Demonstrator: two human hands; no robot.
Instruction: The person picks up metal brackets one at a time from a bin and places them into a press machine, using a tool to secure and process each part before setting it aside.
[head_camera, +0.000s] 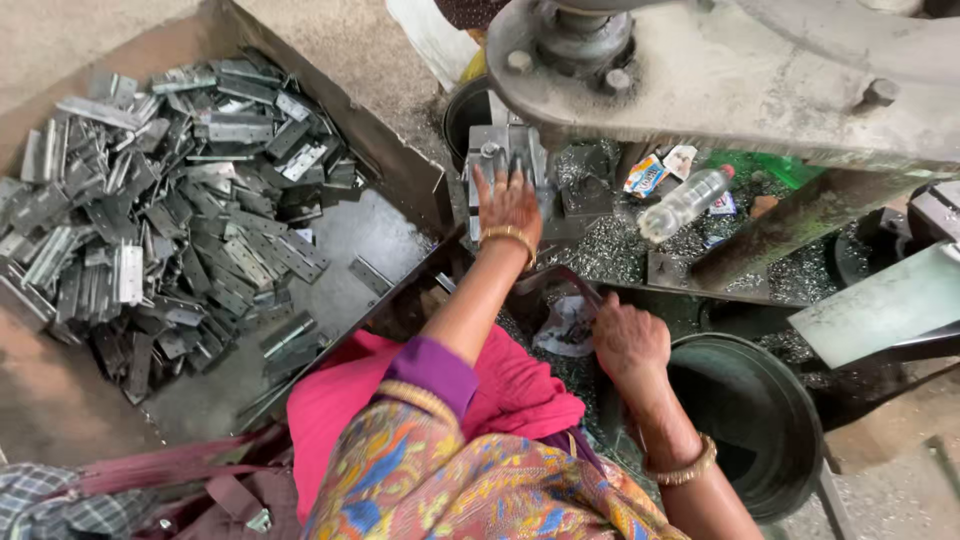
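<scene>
The metal die block (505, 160) on the press bed sits directly under my left hand (508, 203), whose fingers lie spread and flat on its top face, gripping nothing; I can't tell whether a hinge plate lies beneath them. My right hand (628, 343) is nearer my body, curled closed around a thin rod (585, 293) slanting up toward the block. The pile of hinge plates (160, 210) lies well off to the left in its tray (385, 240).
</scene>
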